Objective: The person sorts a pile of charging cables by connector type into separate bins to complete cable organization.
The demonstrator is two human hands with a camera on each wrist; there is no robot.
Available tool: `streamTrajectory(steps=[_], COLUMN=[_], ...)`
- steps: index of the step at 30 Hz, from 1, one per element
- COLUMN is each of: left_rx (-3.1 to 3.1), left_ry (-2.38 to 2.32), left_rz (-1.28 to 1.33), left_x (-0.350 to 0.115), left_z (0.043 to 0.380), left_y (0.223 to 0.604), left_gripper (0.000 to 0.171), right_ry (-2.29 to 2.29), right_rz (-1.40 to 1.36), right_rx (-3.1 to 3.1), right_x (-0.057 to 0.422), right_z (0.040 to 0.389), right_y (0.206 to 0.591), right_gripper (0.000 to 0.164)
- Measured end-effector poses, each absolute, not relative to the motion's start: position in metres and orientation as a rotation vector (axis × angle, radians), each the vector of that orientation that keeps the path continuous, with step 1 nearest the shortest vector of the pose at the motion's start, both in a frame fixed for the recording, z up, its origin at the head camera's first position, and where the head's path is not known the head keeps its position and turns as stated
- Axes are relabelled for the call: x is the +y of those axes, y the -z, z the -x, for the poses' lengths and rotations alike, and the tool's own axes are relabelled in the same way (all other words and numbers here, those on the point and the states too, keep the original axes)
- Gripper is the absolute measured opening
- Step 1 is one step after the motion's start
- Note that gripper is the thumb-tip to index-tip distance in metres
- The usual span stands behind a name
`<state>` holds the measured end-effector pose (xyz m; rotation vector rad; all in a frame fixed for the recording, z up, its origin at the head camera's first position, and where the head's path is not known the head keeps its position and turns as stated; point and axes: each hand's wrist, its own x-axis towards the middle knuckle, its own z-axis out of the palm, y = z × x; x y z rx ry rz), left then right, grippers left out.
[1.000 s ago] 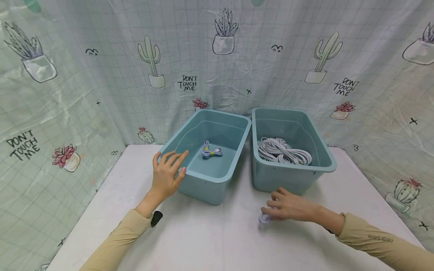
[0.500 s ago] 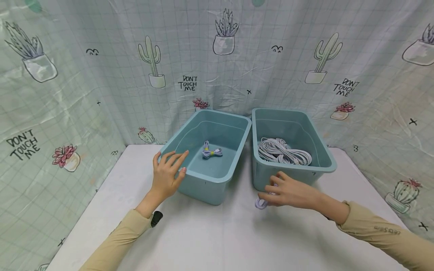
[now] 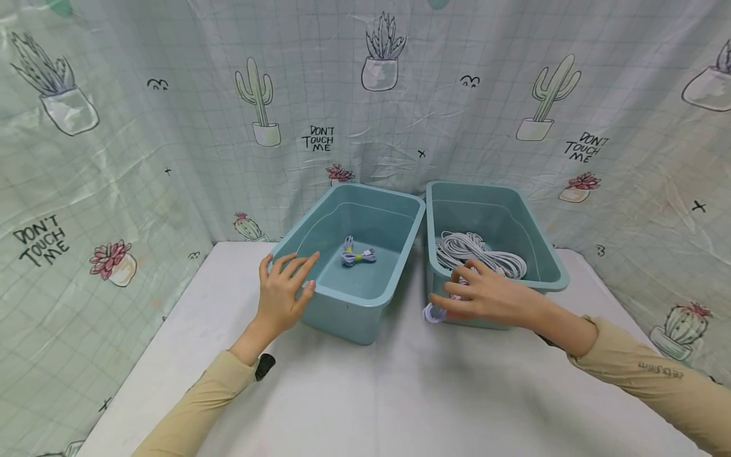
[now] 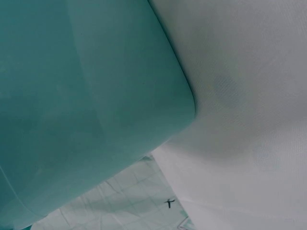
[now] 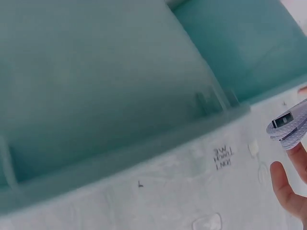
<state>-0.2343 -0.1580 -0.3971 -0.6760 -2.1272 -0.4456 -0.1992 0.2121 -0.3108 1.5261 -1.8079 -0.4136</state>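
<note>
My right hand [image 3: 493,295] pinches a coiled lilac-white USB cable [image 3: 434,313] and hangs in front of the right teal bin [image 3: 474,212], overlapping its front wall. In the right wrist view the coiled cable [image 5: 288,125] shows its metal plug beside my fingertips. My left hand [image 3: 280,292] lies with fingers spread at the near left corner of the left teal bin [image 3: 342,317]. Inside that bin are small cable bundles [image 3: 358,257] with yellow ties. A larger pile of white cables [image 3: 497,261] fills the front of the right bin.
Both bins stand side by side on a white table [image 3: 342,393], a narrow gap between their fronts. A curtain [image 3: 365,114] printed with cacti surrounds the back and sides. The left wrist view shows only the bin's outer wall [image 4: 120,86], table and curtain.
My right hand has risen with the coiled cable from near the table and moved forward to the right bin's front wall. The left hand stays at the left bin.
</note>
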Motion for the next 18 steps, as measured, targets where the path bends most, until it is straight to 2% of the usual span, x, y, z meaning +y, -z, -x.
streamTrajectory(steps=[7,11,15,18], left_rx=[-2.123,-2.126,-2.13,-2.134], left_ry=[0.441,0.437,0.437,0.439], left_rz=[0.678,0.674,0.675,0.671], left_x=[-0.158,-0.158,-0.158,-0.158], left_z=[0.234,0.234,0.234,0.234], left_y=[0.397,0.397,0.397,0.396], left_gripper=[0.058,0.058,0.059,0.061], right_ry=[0.4,0.435,0.444,0.448], right_rz=[-1.483,-1.467,-1.475,-1.466], right_rx=[-1.743,-1.75,-1.802,-1.817], right_x=[0.204,0.198,0.191,0.185], right_z=[0.214,0.221,0.228,0.235], right_y=[0.289,0.278,0.269,0.264], right_gripper=[0.035,0.028,0.05,0.053])
